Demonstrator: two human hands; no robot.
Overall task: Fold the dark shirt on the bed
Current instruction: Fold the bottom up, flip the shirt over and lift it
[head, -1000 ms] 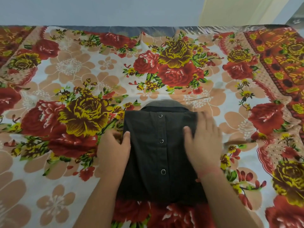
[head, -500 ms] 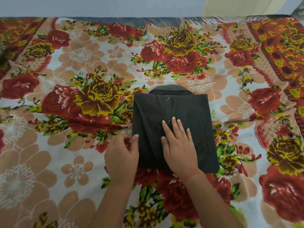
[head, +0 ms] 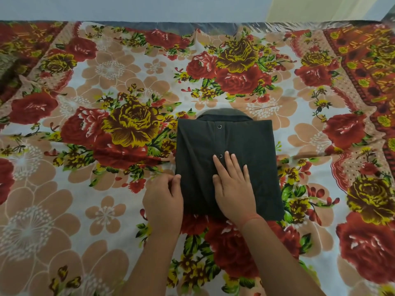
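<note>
The dark shirt [head: 252, 146] lies folded into a compact rectangle in the middle of the bed, collar at the far end and two snap buttons showing down its front. My right hand [head: 233, 186] lies flat on the shirt's near half, fingers spread, fingertips by the lower button. My left hand [head: 163, 199] rests at the shirt's left near edge, thumb and fingers pinched at the fabric's border; whether it grips the cloth is unclear.
A floral bedsheet [head: 106, 189] in red, yellow and peach covers the whole bed. A pale wall [head: 128, 7] runs along the far edge. A dark object [head: 5, 67] peeks in at the far left.
My right hand slid from the shirt's right side to its middle near part. The left hand stayed at the left edge and its thumb closed toward its fingers. The camera view shifted.
</note>
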